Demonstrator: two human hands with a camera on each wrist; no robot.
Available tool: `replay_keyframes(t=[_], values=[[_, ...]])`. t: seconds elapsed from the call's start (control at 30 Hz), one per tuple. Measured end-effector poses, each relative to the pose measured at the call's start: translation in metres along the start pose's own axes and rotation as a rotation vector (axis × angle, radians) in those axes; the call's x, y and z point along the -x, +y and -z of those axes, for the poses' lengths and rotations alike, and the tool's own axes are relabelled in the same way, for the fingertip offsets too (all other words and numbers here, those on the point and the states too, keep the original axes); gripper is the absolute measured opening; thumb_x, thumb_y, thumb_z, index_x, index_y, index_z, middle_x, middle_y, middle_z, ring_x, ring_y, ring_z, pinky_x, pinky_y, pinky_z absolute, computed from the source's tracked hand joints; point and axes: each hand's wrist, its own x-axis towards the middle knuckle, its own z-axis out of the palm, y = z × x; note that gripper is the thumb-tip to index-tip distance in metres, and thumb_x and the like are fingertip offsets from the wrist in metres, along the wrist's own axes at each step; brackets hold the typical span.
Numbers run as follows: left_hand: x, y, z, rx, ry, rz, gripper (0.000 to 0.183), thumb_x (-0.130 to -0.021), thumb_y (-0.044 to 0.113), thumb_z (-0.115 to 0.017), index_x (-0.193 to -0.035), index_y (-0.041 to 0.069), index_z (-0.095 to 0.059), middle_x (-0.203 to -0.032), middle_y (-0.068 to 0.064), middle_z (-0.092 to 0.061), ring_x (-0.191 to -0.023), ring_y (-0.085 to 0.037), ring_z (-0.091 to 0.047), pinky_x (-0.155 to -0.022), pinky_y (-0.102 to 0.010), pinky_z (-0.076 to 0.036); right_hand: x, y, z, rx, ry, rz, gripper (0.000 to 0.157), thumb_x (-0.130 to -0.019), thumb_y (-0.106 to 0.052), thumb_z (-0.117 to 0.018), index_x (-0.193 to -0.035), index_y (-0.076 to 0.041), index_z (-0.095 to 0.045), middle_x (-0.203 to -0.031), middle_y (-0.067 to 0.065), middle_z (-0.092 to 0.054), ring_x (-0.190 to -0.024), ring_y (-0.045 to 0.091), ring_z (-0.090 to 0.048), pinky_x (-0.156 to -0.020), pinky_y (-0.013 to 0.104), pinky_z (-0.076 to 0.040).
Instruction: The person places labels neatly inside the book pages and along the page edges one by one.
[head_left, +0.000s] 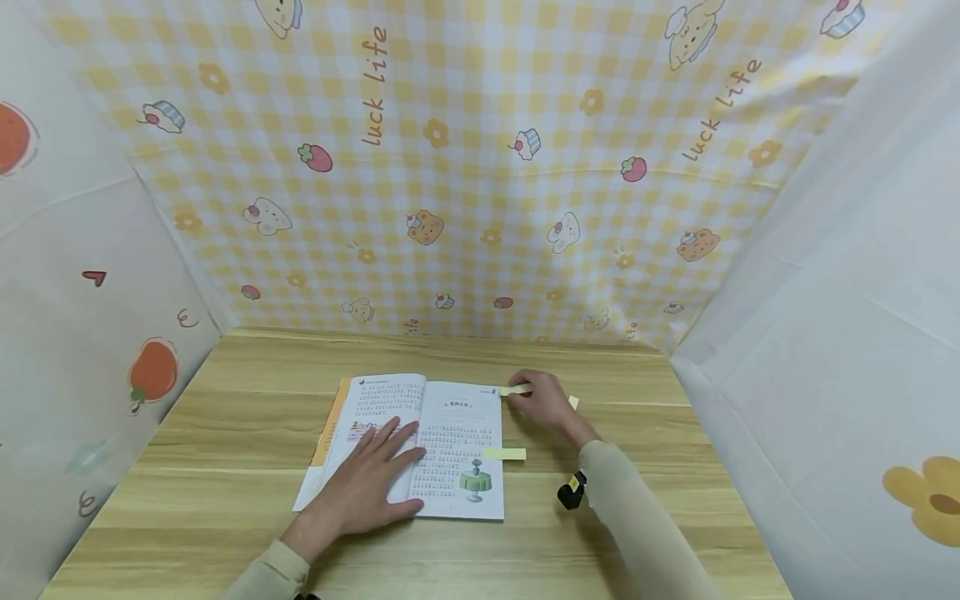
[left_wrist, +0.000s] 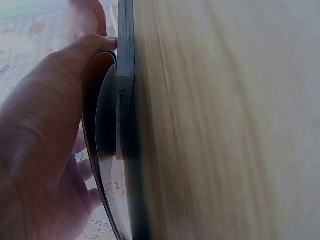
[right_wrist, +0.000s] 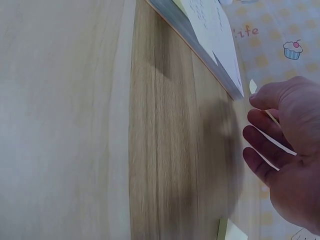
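Note:
An open book (head_left: 461, 417) with printed pages lies on the wooden table. My left hand (head_left: 363, 492) rests with spread fingers across its left page and the middle fold. In the left wrist view the page edge bulges up beside the palm. At the upper right corner of the right page, my right hand (head_left: 543, 400) pinches a pale yellow sticky note strip (head_left: 516, 389) between thumb and forefinger. Its other fingers are loosely bent in the right wrist view. A second yellow strip (head_left: 513, 454) sticks out past the page's right edge, beside a green table picture.
A small sticky note pad (head_left: 573, 402) lies on the table behind the right wrist, seen too as a pad (right_wrist: 234, 232) in the right wrist view. A black device (head_left: 572, 492) is at the right sleeve. Behind the table (head_left: 637, 517) hangs a yellow checked cloth (head_left: 465, 183).

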Motion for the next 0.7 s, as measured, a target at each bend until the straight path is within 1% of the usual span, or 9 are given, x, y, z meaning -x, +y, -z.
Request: replay_keyframes(t=[0.13, 0.27, 0.6, 0.7], values=[[0.0003, -0.0008, -0.0005, -0.002, 0.001, 0.001, 0.076, -0.098, 0.066, -0.077, -0.156, 0.019, -0.068, -0.183, -0.01, -0.042, -0.173, -0.044, -0.033, -0.14, -0.07, -0.03, -0.0048, -0.0017, -0.0037, 0.009, -0.008, -0.022, 0.019, -0.105, -0.008, -0.078, -0.123, -0.006, -0.079, -0.129, 0.017, -0.081, -0.119, 0.036, -0.083, -0.097, 0.041, -0.072], [0.0005, -0.0011, -0.0008, -0.001, 0.0, 0.001, 0.075, -0.098, 0.067, -0.077, -0.156, 0.019, -0.068, -0.184, -0.009, -0.042, -0.173, -0.043, -0.033, -0.14, -0.069, -0.03, -0.0073, -0.0019, -0.007, 0.015, -0.021, -0.018, 0.019, -0.106, -0.007, -0.076, -0.124, -0.005, -0.078, -0.13, 0.018, -0.08, -0.12, 0.037, -0.082, -0.096, 0.04, -0.072], [0.0006, -0.001, 0.0001, 0.007, 0.004, -0.001, 0.075, -0.098, 0.066, -0.077, -0.156, 0.019, -0.068, -0.184, -0.01, -0.042, -0.173, -0.044, -0.033, -0.14, -0.069, -0.031, -0.0105, -0.0067, -0.0104, 0.032, -0.033, -0.009, 0.016, -0.106, -0.007, -0.074, -0.122, -0.006, -0.078, -0.129, 0.017, -0.081, -0.118, 0.033, -0.083, -0.09, 0.038, -0.072], [0.0004, -0.0014, -0.0003, 0.008, 0.004, -0.001, 0.075, -0.098, 0.066, -0.077, -0.156, 0.019, -0.068, -0.183, -0.01, -0.042, -0.173, -0.043, -0.033, -0.14, -0.069, -0.031, -0.0111, -0.008, -0.0103, 0.045, -0.04, -0.014, 0.017, -0.107, -0.007, -0.074, -0.123, -0.005, -0.078, -0.129, 0.017, -0.08, -0.119, 0.032, -0.082, -0.093, 0.04, -0.072]])
